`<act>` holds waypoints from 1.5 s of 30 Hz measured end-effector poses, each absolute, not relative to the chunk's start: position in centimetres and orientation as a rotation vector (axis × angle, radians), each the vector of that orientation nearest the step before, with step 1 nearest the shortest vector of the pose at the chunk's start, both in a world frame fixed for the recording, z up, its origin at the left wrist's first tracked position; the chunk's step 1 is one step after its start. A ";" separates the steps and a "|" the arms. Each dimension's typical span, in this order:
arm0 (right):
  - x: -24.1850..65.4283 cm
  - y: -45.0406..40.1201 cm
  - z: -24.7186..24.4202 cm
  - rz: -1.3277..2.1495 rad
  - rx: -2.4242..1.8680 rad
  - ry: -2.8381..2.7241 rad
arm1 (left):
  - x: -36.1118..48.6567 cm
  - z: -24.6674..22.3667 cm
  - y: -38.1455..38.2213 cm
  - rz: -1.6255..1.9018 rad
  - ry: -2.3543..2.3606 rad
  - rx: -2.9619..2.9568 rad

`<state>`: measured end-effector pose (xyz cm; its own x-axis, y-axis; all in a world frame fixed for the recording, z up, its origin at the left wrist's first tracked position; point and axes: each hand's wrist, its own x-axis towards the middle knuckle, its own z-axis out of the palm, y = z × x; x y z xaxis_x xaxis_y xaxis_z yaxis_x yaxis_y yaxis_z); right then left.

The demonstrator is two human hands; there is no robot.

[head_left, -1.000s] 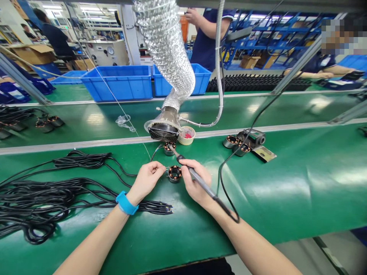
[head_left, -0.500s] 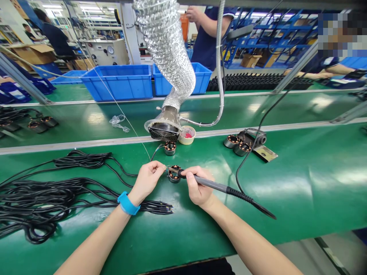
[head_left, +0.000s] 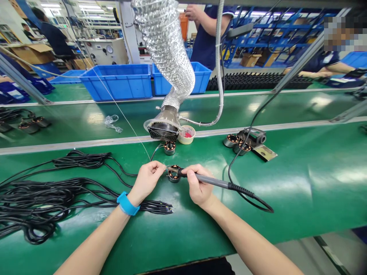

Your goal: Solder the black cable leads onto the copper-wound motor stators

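On the green desk, the left grip pinches a thin wire end just above a copper coil ring, while the right grip is clenched around a soldering iron, its tip at the ring's edge. A heap of black cables lies to the left; another coil ring sits farther on, beside a fume hood, with blue bins beyond

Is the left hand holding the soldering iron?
No, the soldering iron is in the right hand, its tip at the copper-wound stator, across from the left hand.
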<state>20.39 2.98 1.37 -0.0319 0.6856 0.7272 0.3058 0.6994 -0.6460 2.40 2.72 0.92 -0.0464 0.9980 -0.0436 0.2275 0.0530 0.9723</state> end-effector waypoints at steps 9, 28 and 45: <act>20.8 3.3 0.4 0.538 -0.859 -1.482 | 2.4 0.9 2.7 1.081 1.429 1.327; 20.7 3.3 0.6 0.496 -0.882 -1.519 | 2.4 1.2 2.6 1.067 1.441 1.310; 19.5 4.4 0.5 0.412 -0.716 -1.890 | 2.4 1.5 2.6 1.097 1.403 1.263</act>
<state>19.50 4.40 0.52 -0.2948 0.6446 0.7054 0.2922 0.7637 -0.5757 2.44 2.60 1.49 -0.0478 0.9965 -0.0679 0.1742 0.0753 0.9818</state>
